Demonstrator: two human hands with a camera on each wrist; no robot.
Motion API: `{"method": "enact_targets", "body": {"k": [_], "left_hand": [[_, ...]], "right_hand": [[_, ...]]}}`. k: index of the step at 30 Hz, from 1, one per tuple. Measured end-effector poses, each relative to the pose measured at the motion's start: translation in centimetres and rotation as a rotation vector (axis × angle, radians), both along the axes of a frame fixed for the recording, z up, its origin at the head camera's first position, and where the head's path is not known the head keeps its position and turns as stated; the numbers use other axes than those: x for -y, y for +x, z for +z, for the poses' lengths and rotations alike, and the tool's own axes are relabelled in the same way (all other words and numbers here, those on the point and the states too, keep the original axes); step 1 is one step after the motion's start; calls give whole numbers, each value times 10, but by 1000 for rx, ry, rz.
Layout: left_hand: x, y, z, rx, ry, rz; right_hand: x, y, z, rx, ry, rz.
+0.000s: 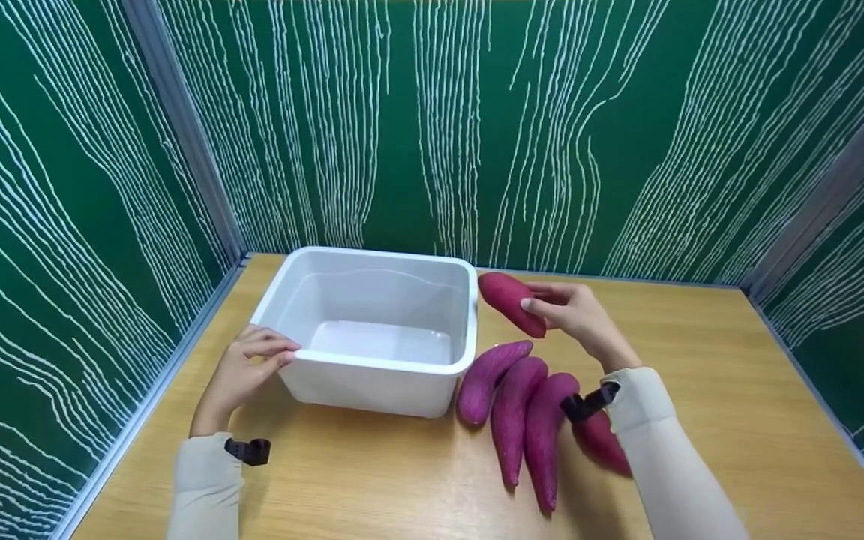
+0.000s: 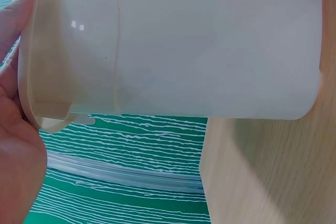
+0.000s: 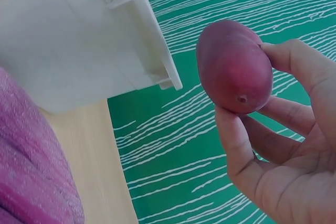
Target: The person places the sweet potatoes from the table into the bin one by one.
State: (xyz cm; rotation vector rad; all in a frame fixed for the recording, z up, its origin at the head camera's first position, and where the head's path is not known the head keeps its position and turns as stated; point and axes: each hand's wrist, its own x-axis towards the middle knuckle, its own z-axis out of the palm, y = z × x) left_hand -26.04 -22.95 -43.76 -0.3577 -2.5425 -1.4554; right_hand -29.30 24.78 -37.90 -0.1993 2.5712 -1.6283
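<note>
Holds a red tuber (image 1: 505, 298) in the right grip (image 1: 574, 311), beside the white tub (image 1: 372, 389). Pinches its rim (image 1: 379, 362) in the left grip (image 1: 246, 365).

From above the near side of the white rectangular plastic tub (image 1: 372, 386), the head view looks forward and down, far enough back to hold it whole. The left wrist view, turned sideways, faces its outer wall close up; the right wrist view, also near, looks past its right side. All three share the tub.
</note>
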Motion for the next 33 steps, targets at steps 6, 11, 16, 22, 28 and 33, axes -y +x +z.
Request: {"method": "enact_targets", "body": {"k": [6, 11, 16, 22, 28, 33], "left_hand": [[0, 1, 1, 16, 20, -9], [0, 2, 1, 10, 12, -4], [0, 1, -1, -36, -9, -2], [0, 0, -2, -41, -43, 8], [0, 1, -1, -25, -20, 2], [0, 1, 0, 3, 8, 2]], "right_hand": [[11, -4, 5, -5, -17, 25], [21, -8, 9, -12, -45, 48], [32, -11, 15, -5, -63, 48], [45, -13, 18, -2, -61, 53], [53, -15, 18, -7, -54, 73], [58, -17, 17, 6, -46, 71]]}}
